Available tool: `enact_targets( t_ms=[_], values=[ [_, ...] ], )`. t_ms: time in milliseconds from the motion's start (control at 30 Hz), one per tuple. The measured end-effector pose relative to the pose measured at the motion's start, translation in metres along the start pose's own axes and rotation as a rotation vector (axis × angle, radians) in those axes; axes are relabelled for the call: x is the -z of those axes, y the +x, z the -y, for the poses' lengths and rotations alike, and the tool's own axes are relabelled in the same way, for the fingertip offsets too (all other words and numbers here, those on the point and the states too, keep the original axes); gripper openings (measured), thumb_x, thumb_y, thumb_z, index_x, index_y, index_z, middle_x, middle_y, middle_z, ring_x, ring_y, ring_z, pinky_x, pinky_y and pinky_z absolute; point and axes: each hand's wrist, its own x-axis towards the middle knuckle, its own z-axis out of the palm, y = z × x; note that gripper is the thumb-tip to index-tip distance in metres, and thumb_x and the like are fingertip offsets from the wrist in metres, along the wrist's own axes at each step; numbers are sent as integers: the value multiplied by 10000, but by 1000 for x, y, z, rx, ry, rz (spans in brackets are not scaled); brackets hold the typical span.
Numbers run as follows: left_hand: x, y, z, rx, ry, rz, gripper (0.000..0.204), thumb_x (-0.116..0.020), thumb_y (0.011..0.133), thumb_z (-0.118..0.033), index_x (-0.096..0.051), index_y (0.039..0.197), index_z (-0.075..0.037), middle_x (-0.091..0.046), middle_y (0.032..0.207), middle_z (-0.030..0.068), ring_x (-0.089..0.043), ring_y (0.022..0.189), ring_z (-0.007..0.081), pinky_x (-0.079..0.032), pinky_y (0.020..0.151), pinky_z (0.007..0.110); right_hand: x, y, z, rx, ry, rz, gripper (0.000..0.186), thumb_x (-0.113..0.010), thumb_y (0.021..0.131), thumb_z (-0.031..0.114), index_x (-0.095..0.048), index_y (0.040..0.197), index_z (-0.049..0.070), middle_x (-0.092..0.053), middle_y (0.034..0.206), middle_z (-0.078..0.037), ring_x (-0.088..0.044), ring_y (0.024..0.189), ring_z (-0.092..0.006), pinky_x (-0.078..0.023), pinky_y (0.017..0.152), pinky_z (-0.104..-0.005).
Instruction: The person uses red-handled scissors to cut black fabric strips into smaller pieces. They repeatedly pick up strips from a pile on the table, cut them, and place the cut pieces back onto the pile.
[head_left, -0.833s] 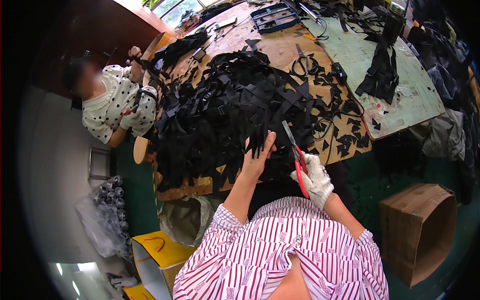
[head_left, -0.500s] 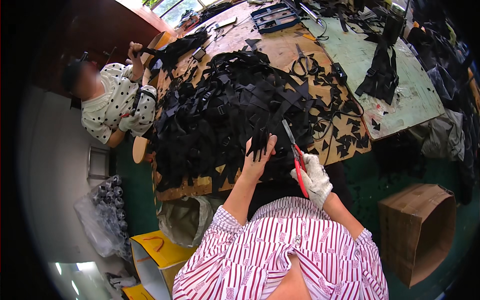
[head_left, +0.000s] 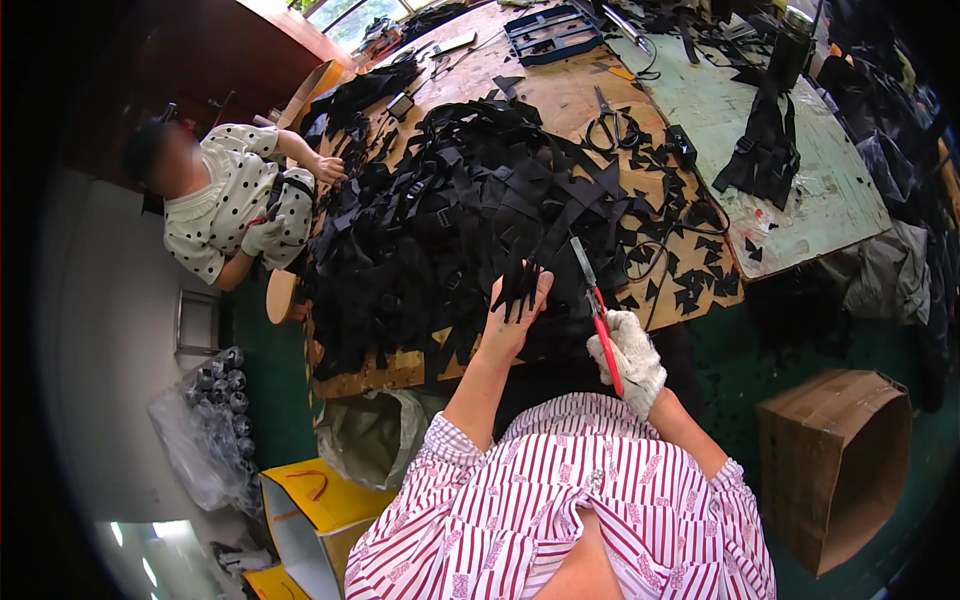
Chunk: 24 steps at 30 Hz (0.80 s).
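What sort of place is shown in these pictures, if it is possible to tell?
Probably a workshop for strap goods: black straps, some with buckles, are heaped on a worn worktable; triangular scraps lie near dark-handled scissors; and the gloved right hand holds a red-handled cutting tool.

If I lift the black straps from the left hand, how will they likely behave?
The black straps would probably flop, since their ends drape over the left hand. They look thin and narrow, so likely light. They might catch on the jumbled black pile beside them.
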Motion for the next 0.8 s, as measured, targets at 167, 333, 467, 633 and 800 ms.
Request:
enact_targets(
  t_ms=[167,333,467,633,800],
  values=[
    [1,1,-3,-65,46,76,280,-617,887,-258,-522,719,-56,-473,596,-5,-456,555,79,-349,523,239,3,3,6,-20,19,36,359,-572,844,144,-413,1127,-10,-502,723,-24,-448,468,-65,-400,429,-203],
    [2,0,2,-123,8,166,302,-611,884,-287,-514,706,-63,-453,591,-21,-431,548,74,-336,516,241,-1,7,11,0,126,-8,345,-566,837,101,-404,1119,-14,-499,704,-29,-451,445,-76,-389,409,-207],
    [0,3,-2,75,-53,80,276,-639,866,-265,-517,713,-69,-438,581,-45,-407,543,65,-311,508,246,2,4,16,-144,261,-26,331,-613,842,138,-430,1090,18,-505,741,-17,-457,473,-66,-397,407,-202],
    [13,7,2,17,-155,198,81,-608,848,-65,-559,903,-31,-507,783,-18,-468,693,75,-397,606,233,20,19,3,-81,611,-208,287,-550,865,114,-405,1100,32,-482,714,-24,-453,468,-77,-417,353,-208],
    [18,35,12,-305,285,230,257,-509,783,28,-556,1035,7,-528,826,-8,-492,702,83,-418,624,226,28,24,0,-21,461,-144,155,-521,886,182,-428,912,61,-455,605,8,-441,378,-84,-362,335,-203]
  ],
)
